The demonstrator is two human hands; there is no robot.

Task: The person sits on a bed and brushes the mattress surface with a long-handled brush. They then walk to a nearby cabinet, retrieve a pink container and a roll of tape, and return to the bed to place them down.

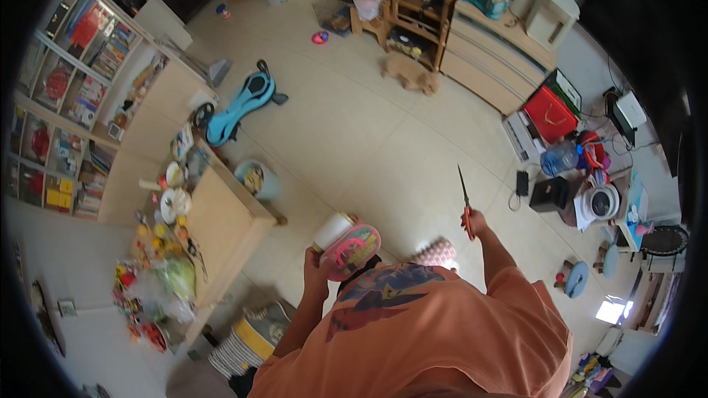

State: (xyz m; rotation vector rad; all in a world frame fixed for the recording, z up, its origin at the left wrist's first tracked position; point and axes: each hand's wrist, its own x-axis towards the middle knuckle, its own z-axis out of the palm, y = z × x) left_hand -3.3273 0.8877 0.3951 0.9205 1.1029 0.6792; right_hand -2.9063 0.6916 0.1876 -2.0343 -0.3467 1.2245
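Observation:
A pink oval plastic case (350, 251) with a clear lid and a handle is in my left hand (315, 271), near my body; small coloured things show through the lid. Against the case's far side lies a white roll (333, 230), held together with it. Out to the right, my right hand (475, 223) grips a pair of scissors (467, 210) by the orange-red handles. The scissors' dark blades point away from me and look closed. Both hands are over the tiled floor.
A wooden table (227, 226) at left bears fruit and plastic bags. Beyond it are a waste bin (257, 179) and a blue ride-on toy (240, 108). A small tan dog (410, 73) stands near the drawer cabinet (492, 61). Low blue stools (576, 279) are at right.

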